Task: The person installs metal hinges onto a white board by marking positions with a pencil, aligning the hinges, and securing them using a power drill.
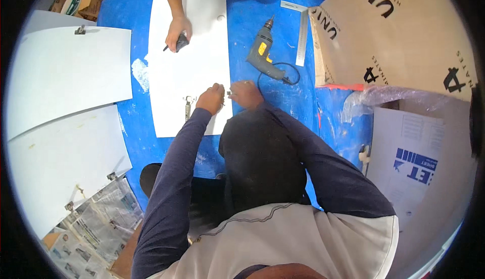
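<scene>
Over the near right edge of a white panel (189, 72), my left hand (210, 99) and my right hand (246, 95) are close together. The fingers of both are closed, with a tiny metallic bit showing in the gap between them. What exactly each hand grips is too small to tell. A silver metal fitting (188, 108), which looks like a cabinet hinge, lies on the panel to the left of my left hand. Farther up the panel, another person's hand (179, 31) holds a small black object (182, 41); its kind is unclear.
A grey power drill (261, 49) with a looped cord lies on the blue floor covering (283, 107) beyond my right hand. Past it is a metal try square (301, 34). Brown printed cardboard (394, 31) stands at right. White sheets (76, 77) with clips lie at left.
</scene>
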A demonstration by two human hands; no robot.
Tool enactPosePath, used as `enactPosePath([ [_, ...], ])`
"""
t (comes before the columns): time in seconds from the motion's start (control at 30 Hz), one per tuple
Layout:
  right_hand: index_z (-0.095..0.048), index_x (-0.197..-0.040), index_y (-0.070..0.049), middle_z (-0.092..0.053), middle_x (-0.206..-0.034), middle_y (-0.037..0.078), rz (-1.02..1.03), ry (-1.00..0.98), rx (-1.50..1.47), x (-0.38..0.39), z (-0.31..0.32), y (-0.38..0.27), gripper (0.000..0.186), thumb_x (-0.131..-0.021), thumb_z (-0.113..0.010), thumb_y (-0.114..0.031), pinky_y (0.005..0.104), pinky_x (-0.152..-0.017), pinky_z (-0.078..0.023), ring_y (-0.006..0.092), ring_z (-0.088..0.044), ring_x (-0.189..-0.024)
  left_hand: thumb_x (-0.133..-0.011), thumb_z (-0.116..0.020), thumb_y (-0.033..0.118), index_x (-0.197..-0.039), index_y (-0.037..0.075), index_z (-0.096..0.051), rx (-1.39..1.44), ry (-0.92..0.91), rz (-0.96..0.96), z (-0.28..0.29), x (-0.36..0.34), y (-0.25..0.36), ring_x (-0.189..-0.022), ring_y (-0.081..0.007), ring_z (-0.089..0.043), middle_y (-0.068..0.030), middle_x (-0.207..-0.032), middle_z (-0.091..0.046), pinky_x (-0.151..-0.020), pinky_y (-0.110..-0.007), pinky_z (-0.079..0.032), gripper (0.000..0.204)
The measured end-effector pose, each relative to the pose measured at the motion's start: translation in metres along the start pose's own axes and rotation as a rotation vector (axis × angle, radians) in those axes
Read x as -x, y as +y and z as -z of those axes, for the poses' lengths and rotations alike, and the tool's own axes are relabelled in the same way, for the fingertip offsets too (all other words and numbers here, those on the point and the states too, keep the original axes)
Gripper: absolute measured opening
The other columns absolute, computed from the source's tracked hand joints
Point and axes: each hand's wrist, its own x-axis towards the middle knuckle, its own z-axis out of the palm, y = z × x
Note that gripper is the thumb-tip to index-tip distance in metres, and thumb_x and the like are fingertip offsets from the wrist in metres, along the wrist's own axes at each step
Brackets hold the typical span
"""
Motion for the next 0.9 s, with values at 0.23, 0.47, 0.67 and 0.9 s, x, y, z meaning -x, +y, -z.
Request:
enactPosePath([
  [0.23, -0.048, -0.147, -0.007, -0.059, -0.134, 0.017, -0.49, 0.439, 0.14, -0.022, 0.073, 0.016, 0.079, -0.083, -0.079, -0.039, 0.0555, -0.101, -0.043, 0.0398, -0.059, -0.123, -0.089, -0.074, 0.022, -0.126, 0.004, -0.065, 0.101, 0.063, 0.2, 0.057, 0.008, 0.015, -0.099, -0.0398, -0.069, -0.0189, -0.114, -0.067, -0.085, -0.049, -0.056, 0.042],
  [0.47, -0.02, -0.16, 0.003, -0.059, -0.133, 0.026, -0.717, 0.056, 0.168, -0.027, 0.08, 0.055, 0.122, -0.07, -0.092, -0.035, 0.0535, -0.101, -0.047, 0.0453, -0.058, -0.123, -0.092, -0.075, 0.028, -0.118, 0.001, -0.073, 0.862, -0.014, 0.288, 0.022, 0.015, 0.069, -0.083, -0.0286, -0.072, -0.0129, -0.086, -0.074, -0.077, -0.04, -0.057, 0.038],
  [0.67, -0.032, -0.154, 0.009, -0.059, -0.132, 0.029, -0.574, 0.195, -0.073, -0.025, 0.084, 0.072, 0.106, -0.073, -0.088, -0.029, 0.0503, -0.099, -0.05, 0.0455, -0.06, -0.119, -0.104, -0.062, 0.038, -0.141, 0.001, -0.054, 1.86, 0.039, 0.441, 0.003, -0.071, 0.114, -0.114, -0.0208, -0.065, -0.0099, -0.128, -0.066, -0.098, -0.038, -0.05, 0.052],
  [0.9, -0.047, -0.146, 0.006, -0.062, -0.128, 0.029, -0.327, 0.302, -0.148, -0.016, 0.098, 0.055, 0.077, -0.085, -0.079, -0.029, 0.0475, -0.094, -0.052, 0.0434, -0.062, -0.116, -0.104, -0.062, 0.034, -0.133, 0.005, -0.059, 2.355, 0.089, 0.338, 0.004, -0.146, 0.127, -0.112, -0.0225, -0.066, -0.0098, -0.126, -0.066, -0.097, -0.039, -0.053, 0.041],
])
